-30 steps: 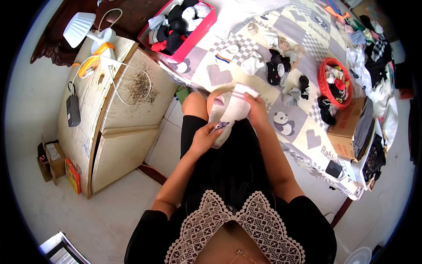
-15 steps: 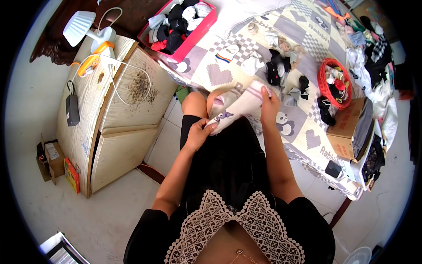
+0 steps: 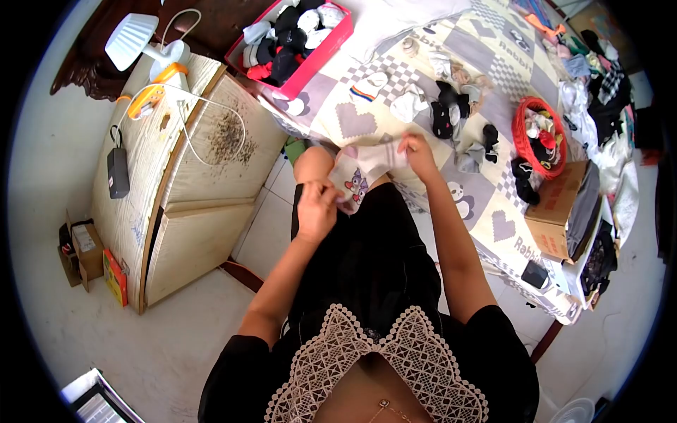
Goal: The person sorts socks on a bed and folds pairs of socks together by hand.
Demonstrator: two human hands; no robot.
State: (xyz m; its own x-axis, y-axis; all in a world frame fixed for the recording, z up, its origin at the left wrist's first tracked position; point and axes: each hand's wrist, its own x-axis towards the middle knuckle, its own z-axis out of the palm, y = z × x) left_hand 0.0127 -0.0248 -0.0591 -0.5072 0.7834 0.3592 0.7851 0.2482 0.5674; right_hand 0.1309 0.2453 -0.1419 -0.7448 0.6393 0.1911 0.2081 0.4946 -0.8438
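As my left grip (image 3: 337, 198) and right grip (image 3: 404, 146) pinch the sock (image 3: 368, 166) between them, this straightening likely needs even tension next.

Cabinet (image 3: 194, 254): pale wood, left of the left hand (image 3: 319, 209); patch of dark specks (image 3: 229, 139) on the side facing that hand. Lamp (image 3: 132, 41): white, on the cabinet top, ahead and left of the same hand. Dark carved woodwork (image 3: 81, 67) lies beyond the lamp. Bed (image 3: 321, 123): ahead and right of the right hand (image 3: 419, 156), patterned sheet (image 3: 503, 225) with hearts, checks and pandas. Tiled floor (image 3: 194, 335): pale, joints visible between left hand and cabinet. Wall (image 3: 51, 155): pale, far left of that hand, past the cabinet.
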